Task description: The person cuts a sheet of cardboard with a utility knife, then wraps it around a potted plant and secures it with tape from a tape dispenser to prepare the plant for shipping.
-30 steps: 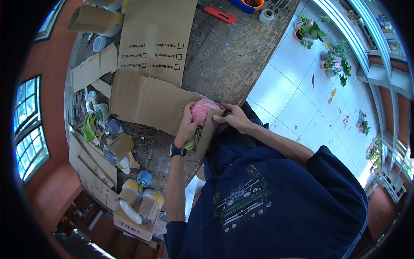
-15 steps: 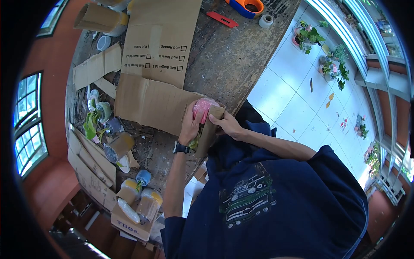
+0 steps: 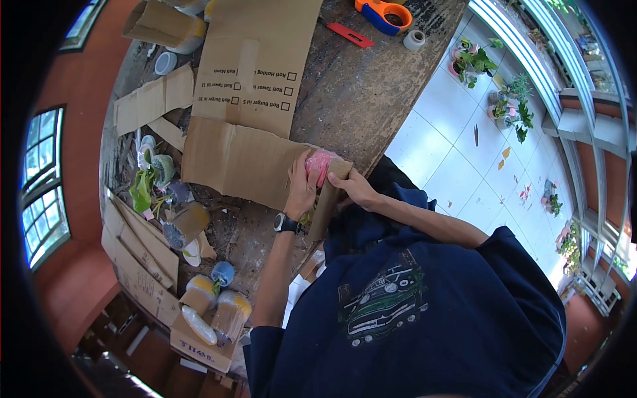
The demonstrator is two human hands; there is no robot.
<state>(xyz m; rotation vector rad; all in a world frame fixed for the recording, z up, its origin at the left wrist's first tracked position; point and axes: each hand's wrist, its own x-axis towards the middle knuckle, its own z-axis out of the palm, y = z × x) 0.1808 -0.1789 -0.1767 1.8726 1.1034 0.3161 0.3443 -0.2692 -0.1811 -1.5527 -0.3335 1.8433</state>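
Head camera gives me the left hand curled over a rounded, pink, clear-plastic-wrapped bundle at the near edge of the worn wooden bench. The right hand pinches the turned-up end of a long brown cardboard sheet, thumb on top, against the bundle's side. Green leaves show just below the left hand. Beyond lie a printed brown cardboard panel, a red flat-handled cutter and a small white roll.

I judge the step in hand as bending cardboard around the bundle; the next move calls for even pressure from both hands, gentle near the leaves. I can't make out the right hand's fingertips behind the cardboard, nor the bundle's underside. Fingers and cardboard cover most of the leaves.
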